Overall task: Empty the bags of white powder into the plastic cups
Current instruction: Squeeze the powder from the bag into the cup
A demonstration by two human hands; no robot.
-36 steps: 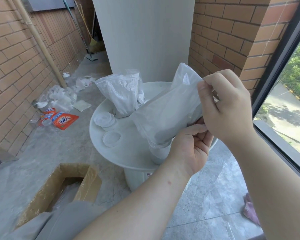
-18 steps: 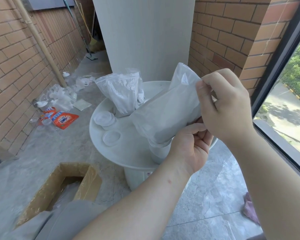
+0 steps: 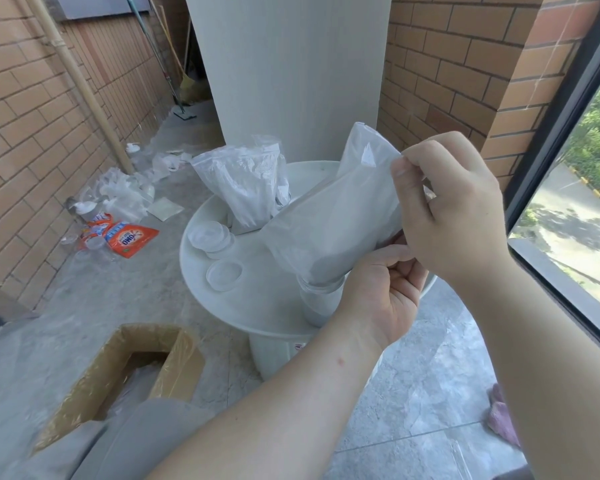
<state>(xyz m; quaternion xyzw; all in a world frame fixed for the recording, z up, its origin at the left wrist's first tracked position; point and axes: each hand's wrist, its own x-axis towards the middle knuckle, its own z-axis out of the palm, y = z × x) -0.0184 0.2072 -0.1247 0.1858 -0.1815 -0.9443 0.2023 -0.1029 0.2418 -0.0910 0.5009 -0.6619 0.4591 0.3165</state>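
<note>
The clear plastic bag of white powder slants into the clear plastic cup at the near edge of the round white desk. The left hand clasps its mouth at the rim, and the right hand pinches the raised end. Lift slowly, I'd say, with the mouth sealed.

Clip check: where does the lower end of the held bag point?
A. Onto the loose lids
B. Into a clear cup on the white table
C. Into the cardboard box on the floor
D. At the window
B: the bag tilts down and narrows into the clear cup at the near edge of the white table, gripped by the left hand and right hand.
</note>
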